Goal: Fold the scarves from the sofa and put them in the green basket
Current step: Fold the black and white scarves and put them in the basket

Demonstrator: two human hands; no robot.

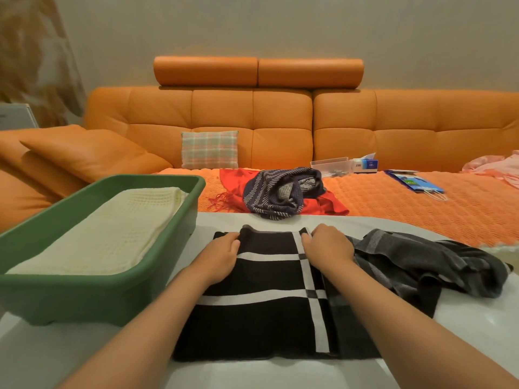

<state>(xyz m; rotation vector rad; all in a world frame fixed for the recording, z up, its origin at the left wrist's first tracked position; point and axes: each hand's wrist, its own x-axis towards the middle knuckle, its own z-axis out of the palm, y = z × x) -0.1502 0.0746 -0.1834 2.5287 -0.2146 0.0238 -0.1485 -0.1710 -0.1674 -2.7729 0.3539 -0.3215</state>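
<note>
A black scarf with white stripes [266, 279] lies on the white table [252, 374], its rest bunched in grey and black folds [427, 265] to the right. My left hand [222, 256] and my right hand [328, 245] each pinch the scarf's far edge with curled fingers. The green basket [92, 299] stands at the left on the table and holds a folded cream scarf [109, 228]. On the sofa seat lie a navy striped scarf [280, 192] and, under it, a red fringed scarf [328, 204].
The orange sofa [280, 122] carries a plaid cushion [209, 149], a clear box [330, 164], a tissue box [365, 164], a blue paper bag [414, 182] and pink cloth [494, 167] at the far right.
</note>
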